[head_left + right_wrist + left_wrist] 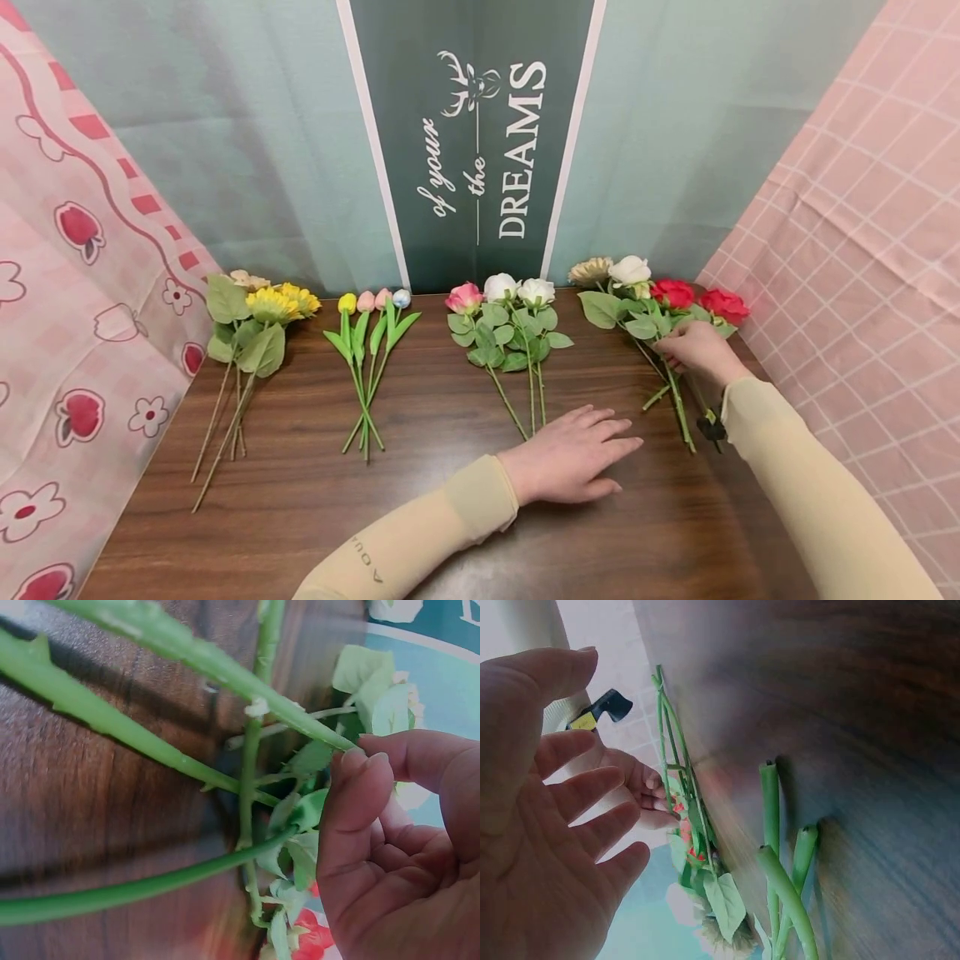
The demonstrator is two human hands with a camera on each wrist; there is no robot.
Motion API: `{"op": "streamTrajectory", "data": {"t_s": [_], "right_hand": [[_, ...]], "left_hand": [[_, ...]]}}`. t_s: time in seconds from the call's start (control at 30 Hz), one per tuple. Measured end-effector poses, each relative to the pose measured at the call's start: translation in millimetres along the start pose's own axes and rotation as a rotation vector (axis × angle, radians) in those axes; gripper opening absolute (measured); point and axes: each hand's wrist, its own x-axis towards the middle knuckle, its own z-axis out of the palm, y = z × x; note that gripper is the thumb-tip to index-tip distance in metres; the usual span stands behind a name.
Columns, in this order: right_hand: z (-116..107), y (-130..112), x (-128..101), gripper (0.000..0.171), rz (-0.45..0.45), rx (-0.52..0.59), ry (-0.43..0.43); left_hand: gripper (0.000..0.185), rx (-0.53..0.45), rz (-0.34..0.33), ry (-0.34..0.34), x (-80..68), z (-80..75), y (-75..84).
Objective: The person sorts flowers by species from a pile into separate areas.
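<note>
My right hand (693, 350) reaches into the rightmost bunch (645, 304) of red roses, a white rose and a beige flower. Its fingers are curled over the stems. In the right wrist view my right hand (367, 765) pinches one green stem (187, 652) between thumb and fingertip. My left hand (577, 454) lies flat on the brown table (450, 525) with straight fingers, just below the stems of the pink and white rose bunch (510, 321). In the left wrist view my left hand (555, 825) shows an open palm holding nothing, with those cut stem ends (780, 877) beside it.
A bunch of small tulips (371, 333) and a bunch of sunflowers (258, 321) lie farther left on the table. Pink patterned cloths hang at both sides, and a green banner (480, 142) stands behind. A black clip (607, 705) sits at my right wrist.
</note>
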Motion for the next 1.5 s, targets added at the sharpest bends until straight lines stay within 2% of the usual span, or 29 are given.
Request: {"op": "streamTrajectory", "data": {"t_s": [0.23,0.33,0.4,0.53,0.67,0.73,0.87,0.97,1.17,1.33,1.5], "right_hand": [[-10.9,-9.5,-13.9,0.031,-0.025,0.038,0.062],[-9.1,-21.9,-18.7,0.034,-0.039,0.044,0.079],[-2.4,-33.4,-21.9,0.035,-0.047,0.072,0.084],[23.0,-63.5,-29.6,0.036,-0.077,0.211,0.061],[59.7,-99.3,-33.4,0.032,-0.128,0.367,0.012],[78.8,-115.7,-33.8,0.029,-0.159,0.433,0.0],[110.9,-141.9,-34.3,0.026,-0.208,0.578,0.001],[128.0,-153.9,-34.2,0.023,-0.226,0.667,0.008],[147.3,-159.9,-35.2,0.021,-0.222,0.718,0.012],[149.9,-159.0,-35.1,0.024,-0.228,0.729,0.005],[146.8,-157.7,-33.6,0.031,-0.226,0.785,-0.019]], "left_hand": [[0.064,-0.102,-0.026,0.051,-2.4,-4.2,-8.3],[0.059,-0.17,-0.075,0.092,-6.9,-5.4,-13.7],[0.055,-0.248,-0.131,0.124,-12.6,-5.8,-18.2],[0.044,-0.509,-0.296,0.2,-30.1,-6.4,-31.9],[0.036,-0.85,-0.478,0.298,-50.1,-6.2,-51.8],[0.036,-1.014,-0.545,0.338,-59.5,-4.5,-60.0],[0.037,-1.292,-0.606,0.374,-73.8,3.1,-67.2],[0.033,-1.421,-0.617,0.396,-79.1,10.8,-66.7],[0.023,-1.499,-0.632,0.469,-81.4,22.9,-64.6],[0.02,-1.477,-0.646,0.462,-82.6,23.5,-65.6],[0.019,-1.455,-0.658,0.444,-83.8,22.4,-66.0]]}}
